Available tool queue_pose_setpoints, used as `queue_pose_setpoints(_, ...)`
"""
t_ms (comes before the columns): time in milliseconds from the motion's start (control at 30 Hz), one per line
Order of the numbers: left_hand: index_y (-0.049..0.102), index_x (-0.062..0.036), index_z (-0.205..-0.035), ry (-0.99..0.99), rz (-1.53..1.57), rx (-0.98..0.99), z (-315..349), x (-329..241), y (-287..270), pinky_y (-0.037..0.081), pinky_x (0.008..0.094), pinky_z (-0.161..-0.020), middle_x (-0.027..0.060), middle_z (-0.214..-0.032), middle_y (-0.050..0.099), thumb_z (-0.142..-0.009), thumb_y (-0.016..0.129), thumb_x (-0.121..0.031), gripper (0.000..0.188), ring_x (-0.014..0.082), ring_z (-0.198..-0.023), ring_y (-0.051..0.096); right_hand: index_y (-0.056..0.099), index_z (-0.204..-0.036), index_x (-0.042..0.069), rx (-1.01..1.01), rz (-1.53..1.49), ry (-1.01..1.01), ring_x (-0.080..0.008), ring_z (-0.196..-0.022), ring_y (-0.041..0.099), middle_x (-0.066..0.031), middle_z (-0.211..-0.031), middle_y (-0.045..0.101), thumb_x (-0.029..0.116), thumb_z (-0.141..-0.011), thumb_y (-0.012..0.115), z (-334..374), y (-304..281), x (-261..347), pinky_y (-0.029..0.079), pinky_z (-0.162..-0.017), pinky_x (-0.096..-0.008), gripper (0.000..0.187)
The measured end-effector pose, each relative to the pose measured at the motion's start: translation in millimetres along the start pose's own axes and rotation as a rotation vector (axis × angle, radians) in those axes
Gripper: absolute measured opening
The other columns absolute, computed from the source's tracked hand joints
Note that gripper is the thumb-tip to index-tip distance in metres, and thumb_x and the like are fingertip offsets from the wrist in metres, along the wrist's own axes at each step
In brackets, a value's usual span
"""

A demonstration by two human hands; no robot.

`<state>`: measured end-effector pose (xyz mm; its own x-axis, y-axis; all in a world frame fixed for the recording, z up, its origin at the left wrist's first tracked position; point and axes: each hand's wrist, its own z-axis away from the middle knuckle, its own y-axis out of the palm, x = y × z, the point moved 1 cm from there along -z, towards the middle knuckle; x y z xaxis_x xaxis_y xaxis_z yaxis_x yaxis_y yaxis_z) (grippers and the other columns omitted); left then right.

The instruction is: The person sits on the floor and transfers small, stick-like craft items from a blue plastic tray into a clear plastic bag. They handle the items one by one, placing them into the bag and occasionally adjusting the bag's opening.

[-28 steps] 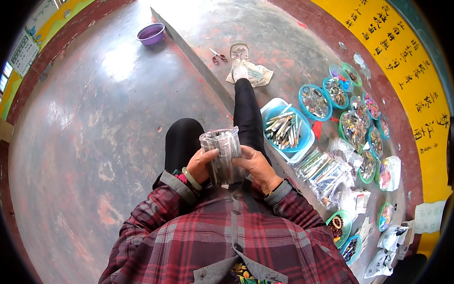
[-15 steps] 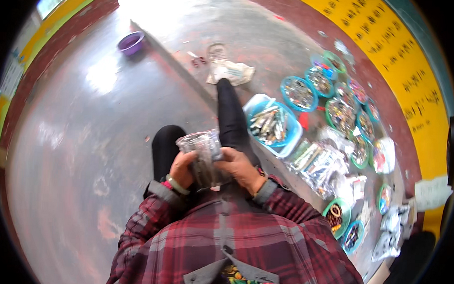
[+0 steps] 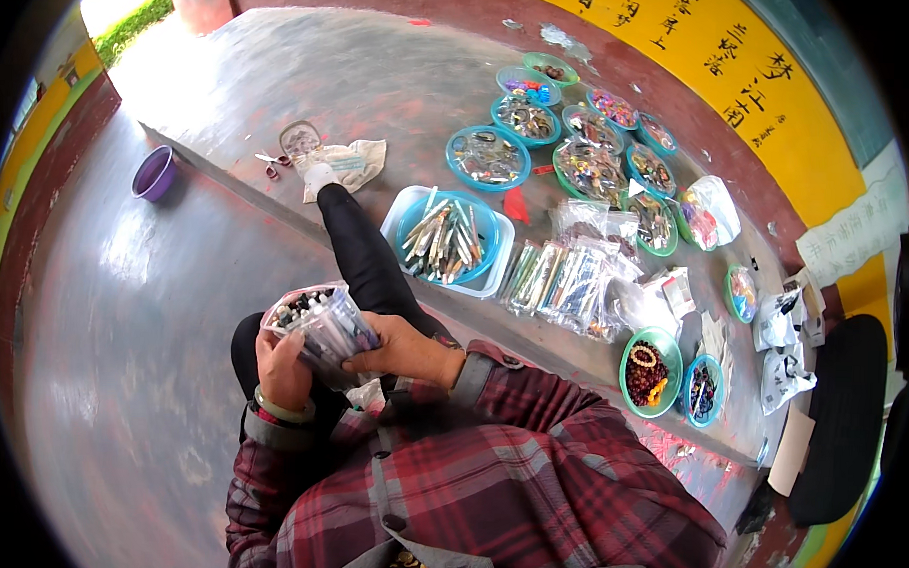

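Note:
Over my lap is a clear plastic bag (image 3: 334,342) packed with slender pen-like sticks, their black and white ends showing at the top. My left hand (image 3: 283,370) wraps round its left side. From the right, my right hand (image 3: 410,351) grips the bag with the thumb across the front. The bag leans up and to the left. Ahead and to the right, more long pen-like sticks (image 3: 444,242) lie in a blue basin (image 3: 497,247) set inside a pale rectangular tub (image 3: 401,204). Beside the tub, several filled clear bags (image 3: 565,284) lie on the raised floor.
Several round baskets (image 3: 488,185) of small colourful pieces cluster farther right. Nearer are a green bowl (image 3: 678,367) with beads and a blue basket (image 3: 703,421). Scissors (image 3: 271,165) and a cloth (image 3: 361,161) lie by my foot. A purple basin (image 3: 155,173) stands left, below the step edge (image 3: 237,194).
My view has turned right, so the baskets and tub appear farther left. Both hands still hold the bag, which now tilts and shows the stick ends at its top.

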<state>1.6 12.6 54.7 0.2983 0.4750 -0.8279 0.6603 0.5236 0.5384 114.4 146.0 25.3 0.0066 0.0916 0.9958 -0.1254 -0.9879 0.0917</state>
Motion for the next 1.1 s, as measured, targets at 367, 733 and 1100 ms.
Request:
queue_pose_setpoints(367,0.049,0.0029,-0.125,-0.472,0.043,-0.192,-29.0,49.6,-14.8,0.042,0.0387,-0.096,0.0165,-0.116,0.06,-0.098,0.039,-0.048,0.058,0.0283,-0.109,0.057,0.057,-0.116,-0.001,-0.642,-0.56,0.129,-0.0128,-0.088,0.063,-0.0065,-0.102,0.066,0.004,-0.078,0.073,68.1,-79.0,-43.7,0.05,-0.079,-0.0269,0.041)
queue_pose_setpoints(733,0.058,-0.0026,-0.109,-0.507,-0.001,-0.304,-19.4,66.6,-86.5,0.048,0.0329,-0.082,0.0107,-0.098,0.066,-0.095,0.049,-0.041,0.042,0.0226,-0.092,0.063,0.06,-0.103,-0.005,-1.264,0.085,0.264,-0.0161,-0.082,0.06,-0.0092,-0.093,0.065,0.01,-0.076,0.072,133.3,-229.2,-120.9,0.047,-0.074,-0.032,0.034)
queue_pose_setpoints(1100,0.058,-0.0001,-0.111,-0.547,-0.121,-0.339,-17.1,72.4,-65.8,0.047,0.0345,-0.083,0.0131,-0.098,0.066,-0.094,0.049,-0.041,0.045,0.0243,-0.092,0.063,0.062,-0.088,-0.004,-1.311,0.807,0.591,-0.0429,-0.088,0.063,-0.0266,-0.089,0.066,0.043,-0.068,0.074,104.5,-278.9,-174.9,0.048,-0.077,-0.0474,0.052)
